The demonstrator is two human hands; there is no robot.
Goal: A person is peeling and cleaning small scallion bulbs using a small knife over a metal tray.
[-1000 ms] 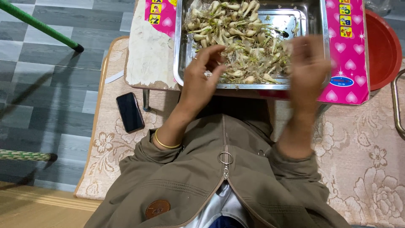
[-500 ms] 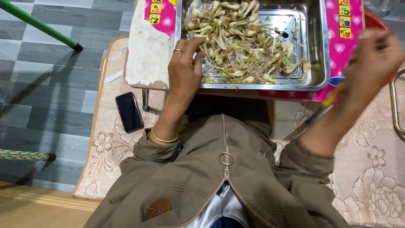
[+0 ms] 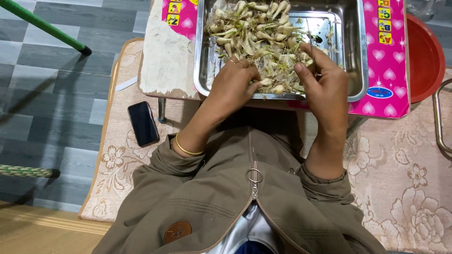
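- A heap of small pale bulbs [image 3: 256, 33] with thin roots and green-white stalks fills the left and middle of a shiny steel tray [image 3: 354, 56]; the tray's right part shows bare metal.
- The left hand [image 3: 233, 87] rests over the near edge of the heap, fingers curled down into the bulbs. Whether it has closed on a bulb cannot be told. Rings show on two fingers, and a thin gold bangle [image 3: 186, 148] circles the wrist.
- The right hand [image 3: 325, 89] is at the near right side of the heap, fingers bent inward and pinched around a thin pale stalk [image 3: 309, 35] that sticks up from its grip.
- The two hands are near each other, with a few bulbs lying between them at the tray's near rim.
- The tray sits on a small low table [image 3: 391, 61] with a bright pink top printed with hearts and letter blocks; its left part [image 3: 165, 61] is worn to a bare whitish surface.
- A red round basin [image 3: 423, 56] stands just beside the table on the right.
- The person wears an olive-brown zip jacket [image 3: 226, 197] and sits on a beige floral mat [image 3: 400, 188].
- A black phone [image 3: 143, 123] lies face up on the mat, left of the left arm.
- Grey tiled floor [image 3: 52, 94] lies beyond the mat, crossed by a green pole [image 3: 42, 26].
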